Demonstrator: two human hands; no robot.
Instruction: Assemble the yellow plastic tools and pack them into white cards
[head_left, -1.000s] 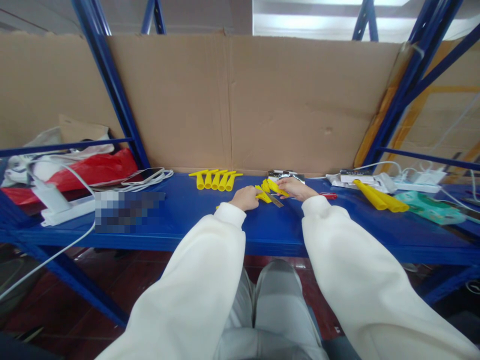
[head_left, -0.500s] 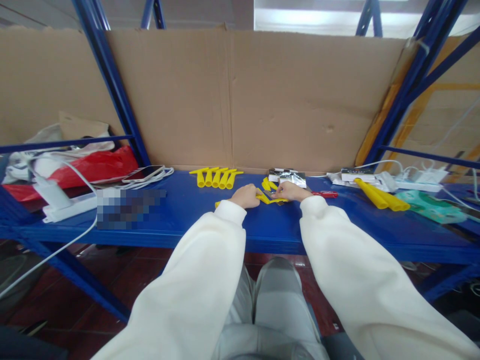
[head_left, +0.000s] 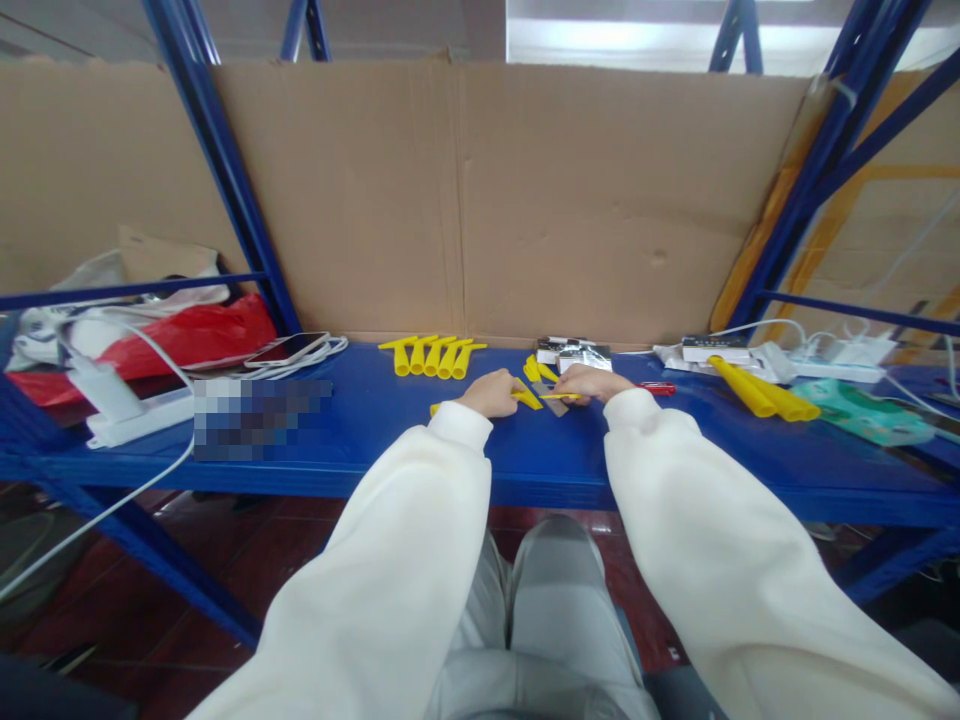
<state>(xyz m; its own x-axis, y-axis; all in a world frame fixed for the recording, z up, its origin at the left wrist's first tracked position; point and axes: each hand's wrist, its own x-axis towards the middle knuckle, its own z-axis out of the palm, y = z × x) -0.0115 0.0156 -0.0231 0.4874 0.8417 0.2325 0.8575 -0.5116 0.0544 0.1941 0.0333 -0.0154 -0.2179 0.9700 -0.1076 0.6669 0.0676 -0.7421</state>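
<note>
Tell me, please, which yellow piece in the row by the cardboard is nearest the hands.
The rightmost yellow piece of the row is nearest, beside the left hand; the other four lie farther left.

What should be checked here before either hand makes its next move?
1. Left hand has hold of a yellow piece: ok.
2. Right hand has hold of a yellow strip: ok.
3. Flat grey plate free of the right fingertips: cannot tell.
4. Five yellow tubes lined up side by side: ok.
5. Red tool in full view: not ok, partly hidden.
</note>
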